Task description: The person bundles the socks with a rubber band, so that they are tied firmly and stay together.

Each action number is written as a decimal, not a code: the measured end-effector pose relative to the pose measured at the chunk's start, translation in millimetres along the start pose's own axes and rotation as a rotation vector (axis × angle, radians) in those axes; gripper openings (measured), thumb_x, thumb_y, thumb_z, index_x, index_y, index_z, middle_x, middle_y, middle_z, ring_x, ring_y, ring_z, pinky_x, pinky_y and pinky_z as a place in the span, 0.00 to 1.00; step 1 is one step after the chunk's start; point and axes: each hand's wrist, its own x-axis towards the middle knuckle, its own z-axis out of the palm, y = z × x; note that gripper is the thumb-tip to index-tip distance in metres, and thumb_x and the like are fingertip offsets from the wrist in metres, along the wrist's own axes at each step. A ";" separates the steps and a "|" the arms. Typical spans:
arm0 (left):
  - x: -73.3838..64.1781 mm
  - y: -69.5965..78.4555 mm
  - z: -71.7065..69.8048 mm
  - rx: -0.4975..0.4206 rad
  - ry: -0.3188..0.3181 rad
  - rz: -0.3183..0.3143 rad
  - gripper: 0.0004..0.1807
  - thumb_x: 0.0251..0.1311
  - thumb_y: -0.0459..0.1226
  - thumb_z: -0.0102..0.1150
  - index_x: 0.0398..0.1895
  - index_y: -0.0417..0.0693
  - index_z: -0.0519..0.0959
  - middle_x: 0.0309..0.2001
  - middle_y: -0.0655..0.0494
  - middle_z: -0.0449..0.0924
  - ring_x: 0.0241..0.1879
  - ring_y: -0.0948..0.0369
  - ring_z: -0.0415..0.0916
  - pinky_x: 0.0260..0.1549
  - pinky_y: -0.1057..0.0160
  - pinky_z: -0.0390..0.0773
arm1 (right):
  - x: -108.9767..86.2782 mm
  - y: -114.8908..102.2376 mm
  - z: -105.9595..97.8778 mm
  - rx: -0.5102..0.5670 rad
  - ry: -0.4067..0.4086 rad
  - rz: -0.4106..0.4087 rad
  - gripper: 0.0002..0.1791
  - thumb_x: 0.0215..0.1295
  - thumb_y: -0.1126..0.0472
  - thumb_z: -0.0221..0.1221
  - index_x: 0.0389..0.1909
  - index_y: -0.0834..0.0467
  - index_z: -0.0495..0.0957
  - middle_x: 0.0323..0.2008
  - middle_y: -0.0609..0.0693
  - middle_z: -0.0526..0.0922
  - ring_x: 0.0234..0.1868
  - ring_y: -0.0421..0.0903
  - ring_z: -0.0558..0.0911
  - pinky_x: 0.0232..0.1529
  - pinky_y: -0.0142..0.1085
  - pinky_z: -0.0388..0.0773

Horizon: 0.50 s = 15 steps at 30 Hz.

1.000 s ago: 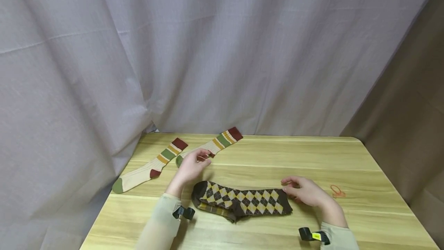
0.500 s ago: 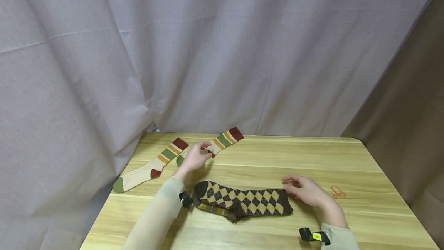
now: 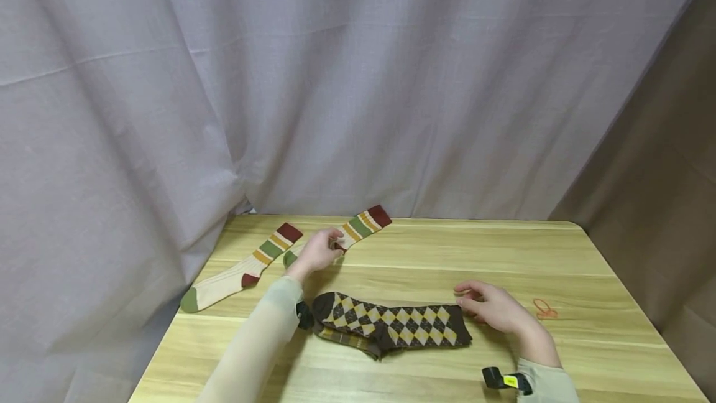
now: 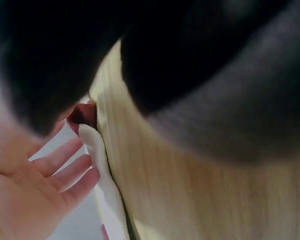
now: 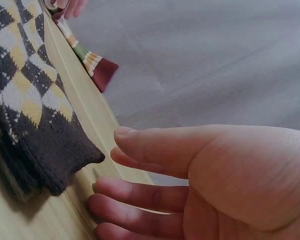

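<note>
Far striped sock (image 3: 360, 226): flat on the wood-grain surface (image 3: 475, 260), cuff close to the far edge, toe slanting toward the left edge. Middle hidden behind the left hand in head view.
Left hand (image 3: 320, 250): at that sock, fingers loosely extended, nothing gripped. Left-wrist view puts fingertips at the sock's side; light contact or small gap, can't tell. Thumb hidden there.
Left striped sock (image 3: 224, 285): flat, cuff toward the far edge, toe at the left edge. Untouched.
Argyle sock (image 3: 405, 325): flat, toward the near side, toe toward left edge, cuff toward right edge. Brown plaid layer (image 3: 349, 338) sticks out under its foot; can't tell if that's a second sock.
Right hand (image 3: 495, 308): just beside the argyle cuff, gap visible in right-wrist view, fingers loosely bent, holding nothing. Well apart from the left hand.
Orange band (image 3: 547, 314): toward the right edge, beyond the right hand.
Step in hand: probably taking up or setting down the far sock; can't tell which.
Next move: if taking up, calls for a thumb-and-finger pinch on the knit near the heel, no bunching.
</note>
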 end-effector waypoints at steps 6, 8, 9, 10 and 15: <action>-0.4 -0.7 3.0 0.066 -0.053 0.015 0.22 0.66 0.27 0.71 0.63 0.34 0.81 0.50 0.45 0.88 0.49 0.51 0.84 0.56 0.49 0.82 | 0.5 -0.1 0.6 0.001 0.001 -0.017 0.21 0.78 0.59 0.63 0.63 0.68 0.78 0.47 0.55 0.87 0.42 0.49 0.85 0.38 0.40 0.86; -0.8 0.1 2.9 0.079 -0.065 0.027 0.22 0.65 0.27 0.71 0.62 0.34 0.81 0.49 0.45 0.88 0.49 0.50 0.84 0.57 0.48 0.81 | 0.3 0.0 0.8 0.002 0.001 -0.022 0.21 0.77 0.60 0.63 0.63 0.69 0.78 0.47 0.56 0.87 0.42 0.49 0.85 0.38 0.40 0.86; -1.3 0.6 2.6 0.076 -0.071 0.025 0.23 0.65 0.27 0.71 0.63 0.33 0.81 0.49 0.44 0.88 0.50 0.49 0.84 0.58 0.48 0.81 | 0.2 0.0 0.9 0.002 0.001 -0.023 0.21 0.77 0.60 0.63 0.63 0.69 0.78 0.47 0.56 0.87 0.42 0.49 0.85 0.39 0.40 0.87; -1.8 1.2 2.1 0.074 -0.074 0.027 0.23 0.64 0.27 0.71 0.63 0.33 0.81 0.49 0.44 0.88 0.51 0.48 0.84 0.59 0.47 0.80 | 0.0 0.0 0.8 0.003 0.000 -0.026 0.21 0.77 0.60 0.63 0.63 0.69 0.78 0.47 0.56 0.87 0.42 0.49 0.85 0.39 0.41 0.87; -4.4 4.1 0.0 0.073 -0.099 0.020 0.25 0.64 0.28 0.72 0.64 0.33 0.80 0.53 0.42 0.86 0.56 0.46 0.82 0.64 0.45 0.77 | -0.8 -0.5 0.6 0.003 -0.005 -0.027 0.21 0.77 0.60 0.63 0.63 0.69 0.78 0.46 0.56 0.87 0.41 0.50 0.86 0.38 0.42 0.87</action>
